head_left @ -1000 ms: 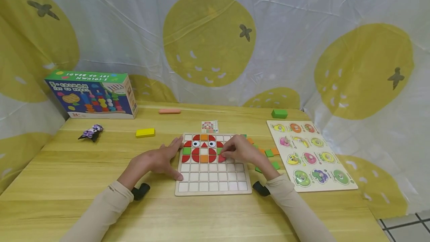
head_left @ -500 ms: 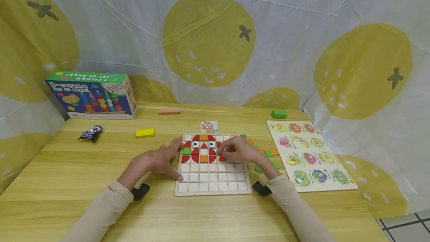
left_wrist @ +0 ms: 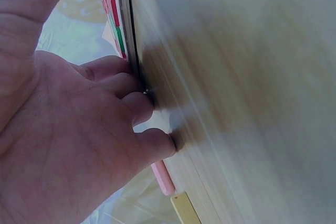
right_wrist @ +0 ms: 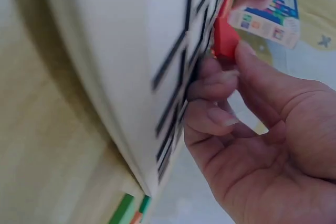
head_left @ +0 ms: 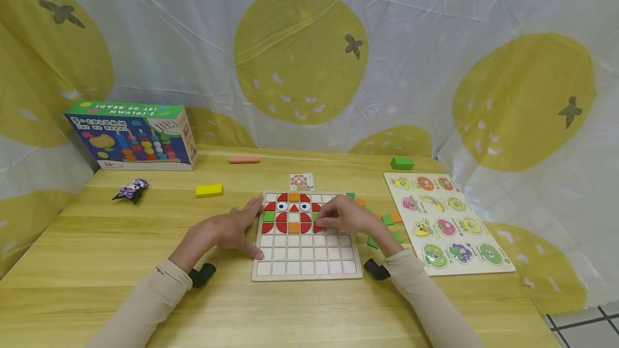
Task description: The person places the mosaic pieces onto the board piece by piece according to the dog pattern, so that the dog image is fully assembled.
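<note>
A wooden grid board (head_left: 307, 254) lies on the table, its far rows holding red, orange and green tiles plus two eye tiles in a face-like pattern. My left hand (head_left: 228, 231) rests along the board's left edge, thumb and fingers spread. In the left wrist view, the fingertips of this hand (left_wrist: 79, 129) touch down beside that edge. Over the right side of the pattern, my right hand (head_left: 347, 215) pinches a red tile (right_wrist: 226, 39) between thumb and fingers, close to the board's surface. From the head view most of this tile is hidden by the fingers.
Loose green and orange tiles (head_left: 387, 220) lie right of the board, beside a fruit puzzle board (head_left: 410, 217). A small pattern card (head_left: 302, 182) sits behind the grid. Farther left are a yellow block (head_left: 209, 191), a pink stick (head_left: 244, 160), a small doll (head_left: 131, 191) and a toy box (head_left: 137, 138).
The red tile has shifted and turned slightly in my right fingers, over the same part of the grid. My left hand has stayed at the board's edge.
</note>
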`<state>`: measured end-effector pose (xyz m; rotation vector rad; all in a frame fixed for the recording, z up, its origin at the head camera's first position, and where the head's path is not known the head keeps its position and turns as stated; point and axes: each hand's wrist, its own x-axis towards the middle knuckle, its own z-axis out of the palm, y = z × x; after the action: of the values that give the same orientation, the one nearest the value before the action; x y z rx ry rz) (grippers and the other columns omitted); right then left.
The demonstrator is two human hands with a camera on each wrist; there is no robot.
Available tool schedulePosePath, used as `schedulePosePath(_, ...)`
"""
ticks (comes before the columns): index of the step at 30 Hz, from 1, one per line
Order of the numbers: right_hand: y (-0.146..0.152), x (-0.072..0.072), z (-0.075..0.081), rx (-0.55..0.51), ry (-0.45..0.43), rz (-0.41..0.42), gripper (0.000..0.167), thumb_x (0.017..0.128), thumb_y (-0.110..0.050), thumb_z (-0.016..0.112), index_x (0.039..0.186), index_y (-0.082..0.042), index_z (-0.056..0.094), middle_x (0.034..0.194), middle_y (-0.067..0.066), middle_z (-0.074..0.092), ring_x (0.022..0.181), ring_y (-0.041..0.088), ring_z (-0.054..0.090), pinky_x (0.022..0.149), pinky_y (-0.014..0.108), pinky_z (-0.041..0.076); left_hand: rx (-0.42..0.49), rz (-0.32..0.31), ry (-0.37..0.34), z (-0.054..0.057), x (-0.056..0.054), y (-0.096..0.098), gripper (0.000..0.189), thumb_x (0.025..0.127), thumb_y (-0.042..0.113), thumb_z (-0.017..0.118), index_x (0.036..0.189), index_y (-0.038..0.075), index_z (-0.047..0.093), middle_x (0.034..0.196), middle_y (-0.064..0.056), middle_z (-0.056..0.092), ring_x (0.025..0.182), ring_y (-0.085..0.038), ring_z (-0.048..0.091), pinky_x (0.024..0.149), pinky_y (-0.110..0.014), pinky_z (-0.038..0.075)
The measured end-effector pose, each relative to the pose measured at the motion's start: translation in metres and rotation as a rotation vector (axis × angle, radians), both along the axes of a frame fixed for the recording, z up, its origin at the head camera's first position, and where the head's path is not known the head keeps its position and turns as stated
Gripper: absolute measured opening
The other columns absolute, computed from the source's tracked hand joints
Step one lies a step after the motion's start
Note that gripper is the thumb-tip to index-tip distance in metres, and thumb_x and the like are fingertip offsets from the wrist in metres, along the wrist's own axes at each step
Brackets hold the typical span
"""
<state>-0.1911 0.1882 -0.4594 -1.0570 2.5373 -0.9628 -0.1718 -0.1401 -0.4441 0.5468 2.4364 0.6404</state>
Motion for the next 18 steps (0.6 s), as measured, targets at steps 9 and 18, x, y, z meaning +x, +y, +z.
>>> schedulePosePath(9,-0.0028,0.0032,0.0066,0.026,-0.056,-0.068,0.010,0.102,-0.004,0.074,0.096,-0.001,0.081,0.084,0.006,0.078,0.064,0.004,0.053,0.063,0.020,0.048,-0.001,-0.001,0.005,-0.0003,-0.0006,-0.0008,0.140,0.081,0.049,0.094,0.173,0.006,-0.003,0.179,-0.026,0.001,0.154,-0.070,0.007,0.120,-0.083,0.015)
schedulePosePath(18,-0.0029,0.0073,0.0070,-0.031,-0.225,-0.255,0.006,0.096,-0.001,0.079,0.091,-0.002,0.077,0.080,0.008,0.077,0.066,0.020,0.069,0.062,0.031,0.060,0.007,0.002,-0.003,-0.0016,-0.0011,0.0000,0.142,0.081,0.049,0.094,0.173,0.006,-0.004,0.179,-0.025,0.001,0.154,-0.070,0.006,0.120,-0.082,0.014)
